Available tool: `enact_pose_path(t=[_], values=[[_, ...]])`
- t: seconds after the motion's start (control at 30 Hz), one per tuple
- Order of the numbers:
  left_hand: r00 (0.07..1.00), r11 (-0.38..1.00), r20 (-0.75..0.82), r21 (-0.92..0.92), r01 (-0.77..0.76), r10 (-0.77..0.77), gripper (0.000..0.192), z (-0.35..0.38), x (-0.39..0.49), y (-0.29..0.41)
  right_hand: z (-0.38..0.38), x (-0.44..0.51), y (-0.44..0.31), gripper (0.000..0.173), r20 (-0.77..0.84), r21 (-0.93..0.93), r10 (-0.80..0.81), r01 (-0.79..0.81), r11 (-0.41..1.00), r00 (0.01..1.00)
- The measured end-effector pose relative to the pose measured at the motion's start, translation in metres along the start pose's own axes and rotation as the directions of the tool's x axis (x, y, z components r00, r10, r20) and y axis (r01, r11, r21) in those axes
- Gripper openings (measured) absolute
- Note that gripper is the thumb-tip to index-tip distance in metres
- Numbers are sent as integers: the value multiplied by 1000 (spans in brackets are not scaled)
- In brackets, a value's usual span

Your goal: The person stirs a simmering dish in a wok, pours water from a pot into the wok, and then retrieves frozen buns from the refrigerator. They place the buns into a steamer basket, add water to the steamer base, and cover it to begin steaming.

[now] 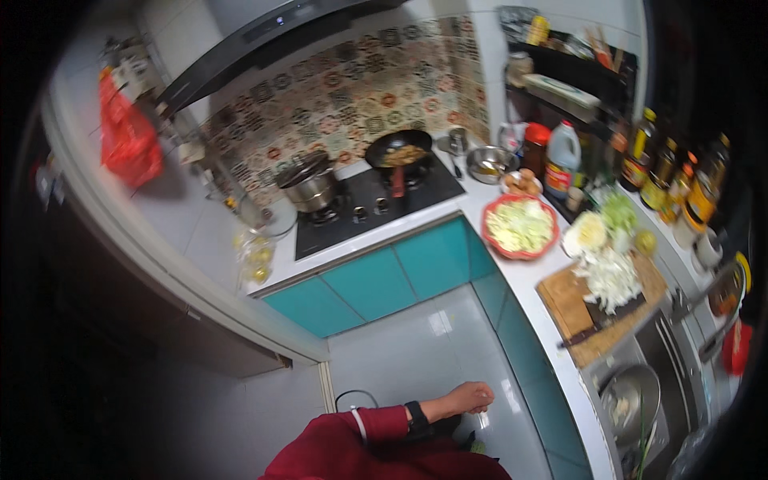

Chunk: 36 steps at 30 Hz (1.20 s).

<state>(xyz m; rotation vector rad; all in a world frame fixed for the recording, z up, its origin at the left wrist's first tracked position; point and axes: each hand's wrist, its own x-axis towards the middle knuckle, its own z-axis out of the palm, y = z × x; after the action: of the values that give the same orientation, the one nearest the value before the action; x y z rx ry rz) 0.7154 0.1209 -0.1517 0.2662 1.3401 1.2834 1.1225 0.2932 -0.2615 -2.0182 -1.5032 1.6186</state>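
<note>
My left hand (471, 397), with a dark band at the wrist and a dark red sleeve, hangs over the floor in front of my body. Its fingers are loosely curled and the palm is hidden, so whether something small is inside is unclear. My right hand is out of view. On the right counter, shredded cabbage (607, 279) lies on a wooden cutting board (564, 298), beside a kitchen knife (581, 337). Behind it are a cut cabbage half (583, 234) and a red basket (521, 257) of chopped cabbage.
A black wok (384, 144) with food and a lidded steel pot (309, 191) stand on the gas hob (384, 210). Near the corner are a steel bowl (480, 159), eggs (522, 182) and several bottles (563, 157). A steel basin (651, 390) sits in the sink.
</note>
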Motion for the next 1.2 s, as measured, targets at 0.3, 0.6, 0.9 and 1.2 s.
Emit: enact_pose_path(t=[0.3,0.6,0.9,1.2], values=[[945,989,-301,-33,-147,131,13,-106,-46,-12,164,-17,-211,9,484,-200,-370,512,836,793],[302,620,-910,-67,-782,284,8,-550,-179,55,391,-124,-319,12,694,-293,-349,691,661,629],[-131,377,-965,211,-902,227,27,-901,-300,146,546,-225,-407,15,590,-502,-291,624,599,753],[424,420,-687,-187,-888,591,36,-973,-285,175,596,-172,-396,17,697,-425,-40,457,781,716]])
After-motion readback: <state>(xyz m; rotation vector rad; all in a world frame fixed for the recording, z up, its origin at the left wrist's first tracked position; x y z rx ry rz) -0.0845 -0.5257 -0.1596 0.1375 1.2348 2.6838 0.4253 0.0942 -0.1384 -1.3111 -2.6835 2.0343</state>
